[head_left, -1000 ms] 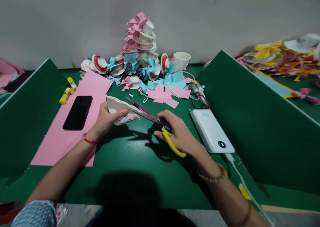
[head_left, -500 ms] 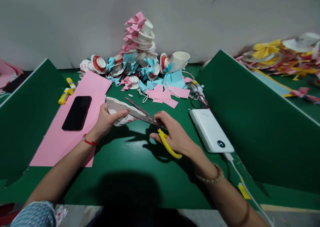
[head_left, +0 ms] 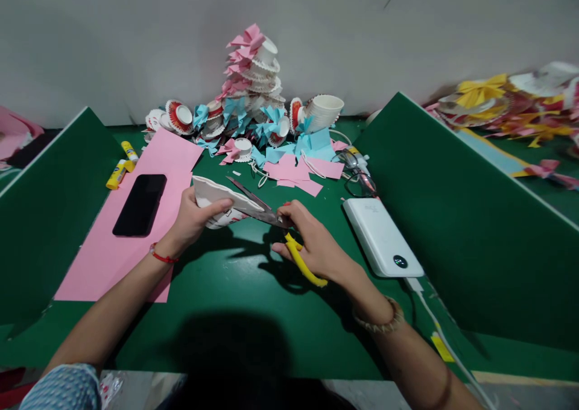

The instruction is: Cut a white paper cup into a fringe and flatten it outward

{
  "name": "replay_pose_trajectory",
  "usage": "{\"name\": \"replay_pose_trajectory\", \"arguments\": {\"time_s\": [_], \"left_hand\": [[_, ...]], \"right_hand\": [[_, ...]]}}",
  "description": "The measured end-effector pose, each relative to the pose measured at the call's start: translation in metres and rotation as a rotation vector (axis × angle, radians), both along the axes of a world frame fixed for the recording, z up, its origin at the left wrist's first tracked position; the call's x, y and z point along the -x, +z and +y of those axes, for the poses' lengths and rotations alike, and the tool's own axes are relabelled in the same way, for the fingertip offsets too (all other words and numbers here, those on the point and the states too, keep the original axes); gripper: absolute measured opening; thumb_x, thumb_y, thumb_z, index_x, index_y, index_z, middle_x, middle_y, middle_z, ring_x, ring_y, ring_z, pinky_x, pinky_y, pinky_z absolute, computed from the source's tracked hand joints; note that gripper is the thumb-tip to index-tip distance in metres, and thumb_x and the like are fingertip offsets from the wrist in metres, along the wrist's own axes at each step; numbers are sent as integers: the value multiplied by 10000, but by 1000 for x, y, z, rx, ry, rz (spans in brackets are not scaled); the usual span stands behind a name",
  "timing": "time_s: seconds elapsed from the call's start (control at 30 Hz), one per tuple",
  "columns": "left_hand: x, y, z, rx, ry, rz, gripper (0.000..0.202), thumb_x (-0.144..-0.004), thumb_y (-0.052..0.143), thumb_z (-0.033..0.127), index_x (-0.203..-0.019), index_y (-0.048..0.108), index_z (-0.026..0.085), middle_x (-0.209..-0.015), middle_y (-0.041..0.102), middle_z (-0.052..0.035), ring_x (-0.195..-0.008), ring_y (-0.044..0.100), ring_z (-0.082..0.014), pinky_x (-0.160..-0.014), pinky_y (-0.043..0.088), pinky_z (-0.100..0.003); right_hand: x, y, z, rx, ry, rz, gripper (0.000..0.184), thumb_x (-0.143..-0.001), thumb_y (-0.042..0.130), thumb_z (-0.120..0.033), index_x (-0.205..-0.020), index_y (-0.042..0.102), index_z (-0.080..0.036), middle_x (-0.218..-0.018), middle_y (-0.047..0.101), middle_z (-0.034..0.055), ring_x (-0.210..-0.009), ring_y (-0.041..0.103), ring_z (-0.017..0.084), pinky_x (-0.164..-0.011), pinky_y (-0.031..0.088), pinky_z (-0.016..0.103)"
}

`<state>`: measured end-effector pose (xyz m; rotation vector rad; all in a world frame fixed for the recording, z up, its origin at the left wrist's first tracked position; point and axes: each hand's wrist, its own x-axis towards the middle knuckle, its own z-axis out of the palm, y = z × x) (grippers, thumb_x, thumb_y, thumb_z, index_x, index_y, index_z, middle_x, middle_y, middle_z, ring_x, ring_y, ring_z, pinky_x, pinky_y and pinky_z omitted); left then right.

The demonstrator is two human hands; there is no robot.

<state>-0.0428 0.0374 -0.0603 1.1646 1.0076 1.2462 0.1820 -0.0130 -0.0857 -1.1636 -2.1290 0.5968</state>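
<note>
My left hand (head_left: pixel 196 214) grips a white paper cup (head_left: pixel 221 196), pinched flat between thumb and fingers, with red and dark print on its lower side. My right hand (head_left: pixel 312 241) is closed on a pair of scissors (head_left: pixel 302 264) with yellow handles. The blades are parted, and the cup's right end lies between them. Both hands are held above the green table (head_left: pixel 230 295), casting shadows on it. Under my left forearm lies a large pink paper sheet (head_left: pixel 108 250) with a black phone (head_left: pixel 140 205) on top.
Green dividers stand left (head_left: pixel 49 205) and right (head_left: pixel 470 229). A white power bank (head_left: pixel 382 236) with a cable lies right, glasses (head_left: pixel 362 184) behind it. At the back are a stack of decorated cups (head_left: pixel 262 72), pink paper pieces (head_left: pixel 289 169) and glue sticks (head_left: pixel 116 175).
Almost nothing differs. The scissors and my right hand have shifted very slightly; the cup stays in my left hand, and the whole view has dropped a touch.
</note>
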Motion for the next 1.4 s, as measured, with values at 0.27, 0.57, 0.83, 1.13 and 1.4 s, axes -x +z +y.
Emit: {"name": "replay_pose_trajectory", "arguments": {"time_s": [0.27,0.57,0.83,1.13,1.4], "left_hand": [[2,-1,1,13,-15,1,329,-492,859,306,-701,676,131,-666,669,1,-566,580,-76,-545,492,-167],[3,-2,1,1,-30,77,346,-499,853,338,-699,662,131,-692,668,-16,-580,581,-90,-544,495,-183],[3,-5,1,-2,-31,71,339,-502,849,327,-702,661,128,-690,655,-10,-591,570,-87,-551,482,-179],[3,-9,3,9,-61,42,314,-507,846,305,-709,677,134,-728,667,-10,-615,579,-89,-572,487,-185],[6,-6,4,-16,-77,82,314,-509,845,287,-693,652,121,-693,653,-8,-618,597,-103,-559,491,-194]], "right_hand": [[3,-2,-1,47,12,3,354,-835,596,-458,-1003,392,-222,-916,463,43,-748,489,192,-656,440,332],[2,-4,0,28,13,39,345,-844,583,-455,-1017,405,-216,-910,472,44,-745,482,188,-655,441,328],[3,-4,1,34,20,59,357,-868,508,-551,-974,407,-226,-878,469,36,-731,473,187,-640,416,317],[2,-6,0,-20,25,97,385,-871,507,-574,-965,464,-203,-831,520,35,-687,484,169,-598,401,282],[3,-6,0,-128,-12,74,451,-844,518,-618,-916,519,-172,-763,576,40,-615,501,145,-544,393,251]]}}
